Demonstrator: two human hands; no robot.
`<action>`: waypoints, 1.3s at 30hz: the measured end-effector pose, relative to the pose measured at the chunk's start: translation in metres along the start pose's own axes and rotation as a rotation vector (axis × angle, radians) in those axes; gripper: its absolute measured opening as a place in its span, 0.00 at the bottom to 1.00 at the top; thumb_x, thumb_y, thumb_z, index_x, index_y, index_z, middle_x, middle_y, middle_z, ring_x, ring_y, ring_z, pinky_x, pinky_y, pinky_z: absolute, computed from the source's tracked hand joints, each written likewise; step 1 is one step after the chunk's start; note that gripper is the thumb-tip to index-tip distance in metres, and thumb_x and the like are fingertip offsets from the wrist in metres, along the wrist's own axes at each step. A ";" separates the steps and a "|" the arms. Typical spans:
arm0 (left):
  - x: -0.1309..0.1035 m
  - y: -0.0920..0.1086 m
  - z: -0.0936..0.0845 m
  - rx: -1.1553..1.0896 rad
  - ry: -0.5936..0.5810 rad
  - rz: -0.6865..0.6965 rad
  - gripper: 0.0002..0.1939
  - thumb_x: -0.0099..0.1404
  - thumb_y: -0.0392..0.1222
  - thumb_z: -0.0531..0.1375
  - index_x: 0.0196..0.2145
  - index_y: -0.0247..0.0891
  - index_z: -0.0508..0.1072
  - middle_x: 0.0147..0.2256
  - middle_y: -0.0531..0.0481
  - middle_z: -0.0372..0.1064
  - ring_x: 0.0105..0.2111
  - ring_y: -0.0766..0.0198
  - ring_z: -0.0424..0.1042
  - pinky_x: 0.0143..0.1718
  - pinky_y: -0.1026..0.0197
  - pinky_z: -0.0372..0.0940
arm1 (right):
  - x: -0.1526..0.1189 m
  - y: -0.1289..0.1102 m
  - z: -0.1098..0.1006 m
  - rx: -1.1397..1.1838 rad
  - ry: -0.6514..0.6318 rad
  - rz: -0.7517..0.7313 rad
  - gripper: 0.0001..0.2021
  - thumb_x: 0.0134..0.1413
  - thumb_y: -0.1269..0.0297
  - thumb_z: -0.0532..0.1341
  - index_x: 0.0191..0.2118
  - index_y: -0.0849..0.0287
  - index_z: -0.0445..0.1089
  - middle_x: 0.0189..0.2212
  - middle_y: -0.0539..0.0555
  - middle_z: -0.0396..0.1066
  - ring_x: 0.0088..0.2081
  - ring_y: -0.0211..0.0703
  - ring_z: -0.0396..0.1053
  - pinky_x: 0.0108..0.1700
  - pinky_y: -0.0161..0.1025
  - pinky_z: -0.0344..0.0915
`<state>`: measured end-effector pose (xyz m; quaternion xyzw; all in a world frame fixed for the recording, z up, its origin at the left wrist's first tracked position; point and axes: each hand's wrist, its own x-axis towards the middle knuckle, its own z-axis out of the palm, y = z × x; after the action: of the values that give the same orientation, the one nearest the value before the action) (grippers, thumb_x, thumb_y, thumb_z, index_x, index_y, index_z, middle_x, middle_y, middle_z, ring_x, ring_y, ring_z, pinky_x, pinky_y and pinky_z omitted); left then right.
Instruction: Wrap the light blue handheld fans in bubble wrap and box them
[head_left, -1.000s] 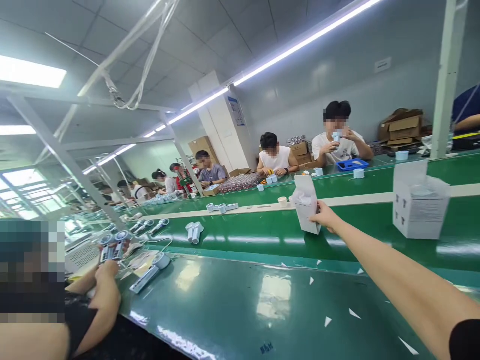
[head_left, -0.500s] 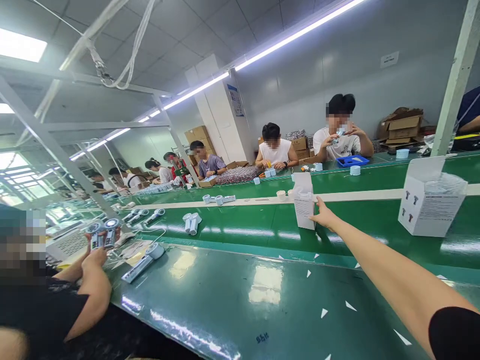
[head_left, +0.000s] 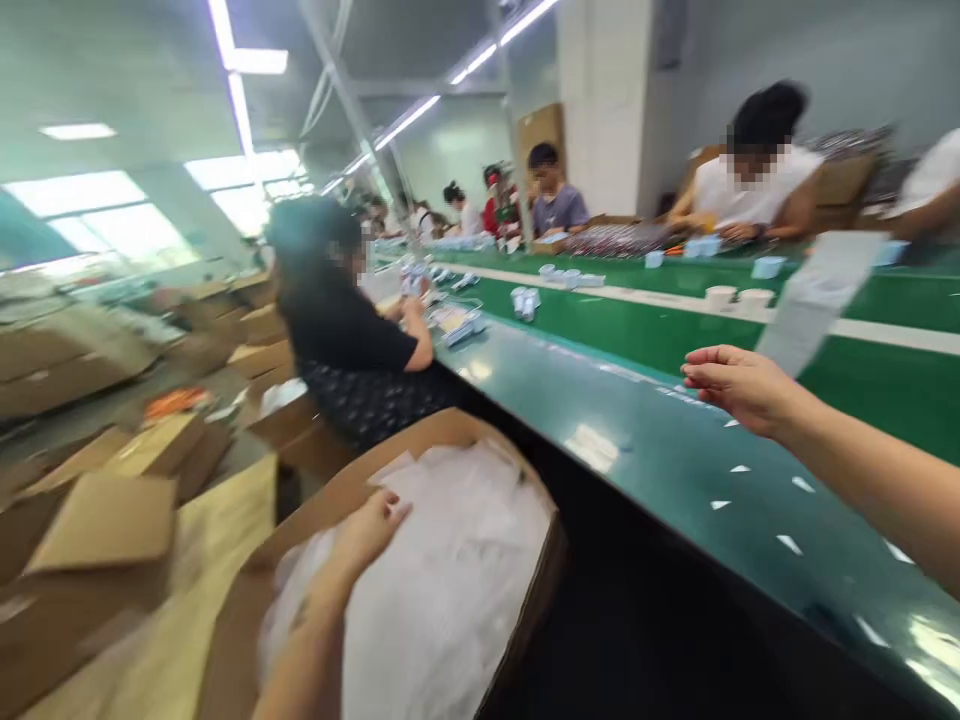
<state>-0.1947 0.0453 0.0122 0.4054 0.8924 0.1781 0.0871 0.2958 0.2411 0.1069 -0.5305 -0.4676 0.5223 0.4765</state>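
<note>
Left hand (head_left: 367, 535) lies over a pile of white bags (head_left: 450, 560), its fingers bent at the pile's upper left part; blur hides whether they pinch one or only rest on top. The pile fills an open cardboard box (head_left: 247, 620) beside the workbench (head_left: 675, 480), on the side away from the green belt (head_left: 622, 325). Right hand (head_left: 742, 390) hangs above the workbench near the belt, fingers loosely bent, with nothing visible between them. Just behind it in view stands a white carton (head_left: 821, 300), too smeared to show whether hand and carton touch.

Judging by their sheen and loose folds, the bags are thin, soft, very light and rather slippery, and neighbours may cling together. One is best taken by a free edge or corner between thumb and fingertip, with a small rub to part it from the next; a hard tug could crease or tear it. The carton looks light and fairly stiff, but its walls could dent, so a gentle hold across two sides low down suits it better than its tall flap.
</note>
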 end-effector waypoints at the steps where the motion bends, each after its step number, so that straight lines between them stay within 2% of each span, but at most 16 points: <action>1: -0.028 -0.031 0.007 0.014 -0.088 -0.080 0.16 0.59 0.44 0.63 0.44 0.33 0.71 0.43 0.43 0.70 0.42 0.56 0.71 0.44 0.49 0.67 | -0.016 -0.002 0.023 -0.028 -0.128 0.018 0.15 0.36 0.68 0.69 0.34 0.59 0.67 0.28 0.50 0.68 0.28 0.36 0.68 0.27 0.32 0.64; 3: -0.077 -0.069 0.030 -0.007 -0.246 -0.191 0.22 0.45 0.39 0.71 0.38 0.32 0.72 0.39 0.41 0.72 0.42 0.49 0.72 0.45 0.47 0.65 | -0.049 -0.001 0.068 -0.096 -0.393 0.046 0.15 0.38 0.64 0.70 0.34 0.59 0.69 0.29 0.51 0.69 0.30 0.37 0.68 0.28 0.32 0.64; 4: -0.096 -0.079 0.045 -0.036 -0.289 -0.215 0.25 0.38 0.36 0.72 0.37 0.33 0.73 0.39 0.40 0.72 0.43 0.46 0.71 0.47 0.47 0.63 | -0.066 0.004 0.089 -0.131 -0.518 0.058 0.15 0.39 0.63 0.70 0.35 0.59 0.69 0.29 0.51 0.69 0.30 0.37 0.68 0.28 0.32 0.64; 6: -0.120 -0.082 0.072 -0.126 -0.331 -0.210 0.24 0.36 0.31 0.69 0.35 0.35 0.73 0.40 0.41 0.72 0.46 0.45 0.69 0.50 0.48 0.59 | -0.097 0.021 0.130 -0.179 -0.747 0.097 0.14 0.41 0.62 0.69 0.35 0.59 0.69 0.29 0.50 0.69 0.30 0.36 0.68 0.28 0.31 0.64; 9: -0.123 -0.072 0.093 -0.327 -0.360 -0.161 0.14 0.43 0.33 0.64 0.31 0.38 0.72 0.36 0.47 0.73 0.44 0.51 0.70 0.49 0.53 0.60 | -0.132 0.062 0.178 -0.170 -0.931 0.220 0.13 0.41 0.64 0.69 0.34 0.60 0.69 0.28 0.49 0.68 0.30 0.35 0.68 0.28 0.31 0.63; 11: -0.113 -0.065 0.088 -0.494 -0.358 -0.135 0.14 0.45 0.36 0.63 0.33 0.38 0.71 0.34 0.49 0.72 0.40 0.55 0.70 0.44 0.56 0.62 | -0.150 0.089 0.199 -0.130 -0.935 0.362 0.13 0.40 0.65 0.69 0.33 0.60 0.68 0.28 0.49 0.67 0.29 0.34 0.68 0.28 0.30 0.63; 13: -0.101 -0.063 0.073 -0.666 -0.319 -0.119 0.20 0.46 0.38 0.62 0.40 0.38 0.70 0.36 0.49 0.71 0.38 0.59 0.70 0.41 0.59 0.63 | -0.164 0.112 0.212 -0.078 -0.888 0.505 0.13 0.40 0.67 0.69 0.33 0.61 0.67 0.27 0.48 0.67 0.28 0.33 0.68 0.28 0.30 0.63; 17: -0.092 -0.061 0.033 -0.951 -0.247 -0.102 0.25 0.48 0.46 0.62 0.45 0.37 0.65 0.32 0.50 0.70 0.32 0.63 0.69 0.35 0.61 0.63 | -0.179 0.136 0.225 0.028 -0.776 0.681 0.14 0.40 0.68 0.70 0.33 0.61 0.65 0.27 0.49 0.67 0.27 0.32 0.68 0.30 0.30 0.64; 19: -0.100 -0.055 0.018 -1.168 -0.247 -0.117 0.23 0.48 0.46 0.64 0.42 0.38 0.66 0.31 0.50 0.70 0.31 0.64 0.70 0.35 0.61 0.64 | -0.181 0.143 0.231 0.071 -0.739 0.746 0.17 0.42 0.62 0.70 0.35 0.61 0.64 0.32 0.53 0.69 0.30 0.35 0.70 0.34 0.33 0.67; 23: -0.125 -0.036 0.004 -1.722 -0.317 -0.206 0.23 0.41 0.36 0.69 0.37 0.42 0.69 0.33 0.51 0.73 0.34 0.60 0.73 0.39 0.59 0.66 | -0.182 0.152 0.247 0.315 -0.830 0.918 0.33 0.43 0.44 0.66 0.51 0.58 0.57 0.48 0.65 0.65 0.44 0.52 0.71 0.45 0.53 0.67; 25: -0.136 -0.028 0.003 -1.861 -0.362 -0.220 0.22 0.40 0.35 0.69 0.36 0.43 0.70 0.34 0.51 0.74 0.39 0.55 0.74 0.43 0.55 0.66 | -0.181 0.155 0.255 0.463 -0.903 0.909 0.35 0.41 0.47 0.68 0.52 0.56 0.57 0.48 0.63 0.66 0.45 0.52 0.71 0.45 0.54 0.66; 27: -0.144 -0.023 0.002 -1.940 -0.399 -0.218 0.21 0.42 0.38 0.69 0.36 0.43 0.72 0.38 0.49 0.75 0.44 0.51 0.73 0.47 0.50 0.65 | -0.179 0.152 0.259 0.565 -0.857 0.802 0.32 0.36 0.58 0.72 0.48 0.58 0.61 0.42 0.58 0.71 0.40 0.47 0.72 0.44 0.46 0.67; 30: -0.146 -0.018 0.005 -1.926 -0.469 -0.248 0.27 0.47 0.51 0.68 0.45 0.44 0.71 0.45 0.45 0.73 0.46 0.50 0.72 0.47 0.47 0.65 | -0.175 0.138 0.257 0.577 -0.646 0.602 0.30 0.30 0.69 0.74 0.44 0.59 0.64 0.34 0.52 0.72 0.32 0.40 0.71 0.37 0.38 0.67; 32: -0.142 -0.016 0.012 -1.774 -0.461 -0.325 0.29 0.46 0.50 0.69 0.46 0.41 0.71 0.44 0.44 0.73 0.41 0.54 0.73 0.43 0.50 0.67 | -0.171 0.126 0.251 0.545 -0.565 0.490 0.29 0.29 0.69 0.74 0.43 0.56 0.64 0.33 0.48 0.72 0.30 0.37 0.70 0.33 0.35 0.66; 36: -0.128 -0.016 0.028 -1.480 -0.196 -0.435 0.19 0.38 0.39 0.71 0.29 0.34 0.72 0.28 0.48 0.72 0.27 0.66 0.70 0.33 0.62 0.65 | -0.164 0.115 0.229 0.501 -0.495 0.321 0.24 0.32 0.66 0.73 0.36 0.54 0.62 0.32 0.46 0.68 0.31 0.36 0.68 0.35 0.36 0.67; 39: -0.121 -0.016 0.027 -1.455 0.000 -0.380 0.15 0.42 0.43 0.69 0.28 0.36 0.72 0.26 0.53 0.70 0.25 0.70 0.66 0.30 0.67 0.61 | -0.160 0.116 0.200 0.277 -0.251 0.232 0.20 0.35 0.61 0.71 0.32 0.54 0.60 0.26 0.45 0.62 0.28 0.37 0.65 0.35 0.41 0.68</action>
<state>-0.1183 -0.0488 -0.0175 0.0845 0.6040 0.7048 0.3622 0.0924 0.0726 0.0086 -0.4409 -0.3829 0.6949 0.4197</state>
